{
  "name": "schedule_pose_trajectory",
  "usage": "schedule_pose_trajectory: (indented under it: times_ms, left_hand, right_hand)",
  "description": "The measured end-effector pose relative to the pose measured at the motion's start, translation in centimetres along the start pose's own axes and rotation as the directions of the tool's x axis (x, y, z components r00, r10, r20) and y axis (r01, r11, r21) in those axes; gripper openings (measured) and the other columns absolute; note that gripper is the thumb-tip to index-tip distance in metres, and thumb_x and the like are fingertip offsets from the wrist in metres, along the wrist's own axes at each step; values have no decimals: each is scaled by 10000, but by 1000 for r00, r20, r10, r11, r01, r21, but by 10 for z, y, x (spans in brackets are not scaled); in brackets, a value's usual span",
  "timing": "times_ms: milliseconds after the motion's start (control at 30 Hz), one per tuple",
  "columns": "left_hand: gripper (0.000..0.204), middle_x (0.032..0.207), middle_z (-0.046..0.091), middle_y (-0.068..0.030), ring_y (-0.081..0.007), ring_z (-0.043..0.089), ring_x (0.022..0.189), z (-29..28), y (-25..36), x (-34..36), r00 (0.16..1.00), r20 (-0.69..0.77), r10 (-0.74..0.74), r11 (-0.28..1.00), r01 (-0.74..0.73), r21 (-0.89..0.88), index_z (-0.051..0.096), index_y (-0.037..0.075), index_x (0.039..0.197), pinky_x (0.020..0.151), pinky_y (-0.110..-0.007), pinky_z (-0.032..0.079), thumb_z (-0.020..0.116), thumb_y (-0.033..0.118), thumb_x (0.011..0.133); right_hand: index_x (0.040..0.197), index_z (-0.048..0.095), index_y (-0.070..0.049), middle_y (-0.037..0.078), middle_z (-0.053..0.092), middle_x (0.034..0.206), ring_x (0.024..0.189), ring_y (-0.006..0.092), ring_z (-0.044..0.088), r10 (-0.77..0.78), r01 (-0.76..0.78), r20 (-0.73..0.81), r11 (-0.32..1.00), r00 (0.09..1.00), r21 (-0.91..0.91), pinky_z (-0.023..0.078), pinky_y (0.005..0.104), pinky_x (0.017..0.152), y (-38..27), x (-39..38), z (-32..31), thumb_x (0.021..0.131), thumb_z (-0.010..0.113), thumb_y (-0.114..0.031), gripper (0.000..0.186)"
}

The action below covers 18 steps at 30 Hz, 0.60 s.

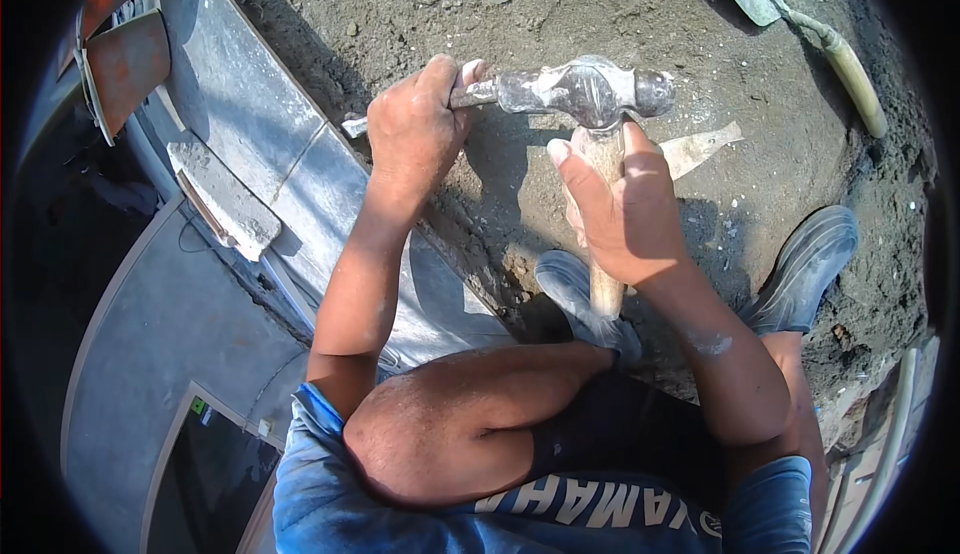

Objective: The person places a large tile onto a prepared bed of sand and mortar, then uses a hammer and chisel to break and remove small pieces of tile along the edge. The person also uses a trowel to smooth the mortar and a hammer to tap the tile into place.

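Observation:
My left hand (415,129) is closed around a metal chisel (474,95), whose flat end pokes out on the left beside the tile edge. In my right hand (632,194) is the wooden handle of a hammer (590,92), gripped just below the head. The grey, whitish-smeared hammer head lies level with the chisel, and its left face is at or very near the chisel's butt end; whether they touch I cannot tell. Most of the chisel shaft is hidden by my left fingers. A pale, pointed flat piece (705,149) lies on the ground beside my right hand.
A trowel (850,74) with a wooden handle lies at the upper right on rough grey ground (480,4). Grey tiles (240,84) run diagonally at left, bearing a cement-covered flat tool (225,199). Reddish pieces (128,64) stand at upper left. My shoes (810,264) flank the hammer handle.

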<state>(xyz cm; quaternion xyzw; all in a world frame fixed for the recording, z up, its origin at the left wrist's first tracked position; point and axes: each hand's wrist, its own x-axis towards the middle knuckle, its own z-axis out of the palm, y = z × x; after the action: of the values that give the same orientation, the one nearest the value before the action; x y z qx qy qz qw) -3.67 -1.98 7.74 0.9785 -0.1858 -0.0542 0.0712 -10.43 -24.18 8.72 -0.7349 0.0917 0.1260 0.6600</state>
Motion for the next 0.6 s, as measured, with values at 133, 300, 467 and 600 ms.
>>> schedule_pose_trajectory:
  times_ms: [133, 300, 467, 600]
  left_hand:
    - [330, 601, 584, -108, -327, 616, 542, 0, -2, -9, 1000, -14, 13, 1000, -13, 9, 527, 96, 753, 489, -436, 465, 722, 296, 929]
    - [332, 593, 574, -111, -335, 610, 540, -3, 0, -7, 999, -48, 21, 999, -23, -40, 523, 96, 748, 486, -437, 460, 725, 289, 928]
    - [317, 604, 588, -108, -337, 616, 548, -5, -4, 2, 999, -31, -32, 999, 32, -11, 532, 95, 755, 489, -436, 461, 723, 281, 927]
    - [315, 616, 604, -108, -333, 624, 553, 2, -5, -5, 1000, -4, 8, 999, -8, 45, 538, 93, 755, 499, -432, 474, 727, 281, 922]
  right_hand:
    - [1049, 516, 26, 35, 551, 630, 506, 91, 517, 347, -304, -32, 860, 937, 410, 422, 279, 489, -24, 8, -13, 968, 694, -213, 309]
    - [869, 460, -93, -12, 418, 606, 473, 96, 419, 384, -145, -264, 766, 885, 626, 408, 293, 464, -58, 43, -42, 1027, 592, -290, 284]
    - [980, 487, -60, 3, 492, 635, 483, 82, 454, 74, -11, -209, 958, 975, 285, 416, 278, 464, -12, 18, -13, 1008, 633, -274, 261]
    - [1084, 513, -13, 21, 541, 659, 508, 81, 516, 248, -238, -38, 956, 968, 173, 418, 255, 460, 2, 6, -4, 979, 680, -232, 295]
